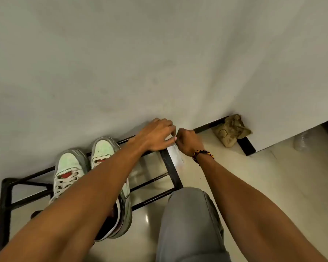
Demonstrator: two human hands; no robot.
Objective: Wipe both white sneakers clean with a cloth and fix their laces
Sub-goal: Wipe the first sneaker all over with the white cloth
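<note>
Across the upper half of the frame runs a pale grey wall (159, 53); below it I see glossy cream floor tiles (273, 176) and a low black metal-frame shoe rack (170, 167) at lower left. On that rack, left of centre, stand two white lace-up sneakers (68, 167) side by side, toes to the wall, the nearer one partly hidden by my left forearm. At upper right, in the corner, lies a crumpled tan cloth bundle (229, 131). My grey-trousered knee (187, 214) fills the bottom centre.

My left hand (157, 137) and right hand (187, 142) meet at frame centre, both pinching a small white cloth strip (175, 154) over the rack's corner; what it is exactly I cannot tell.

I judge the sneakers light, with stiff soles and soft uppers, best held at heel or sole; the laces limp. The strip looks thin and floppy. No brand or writing is readable.
</note>
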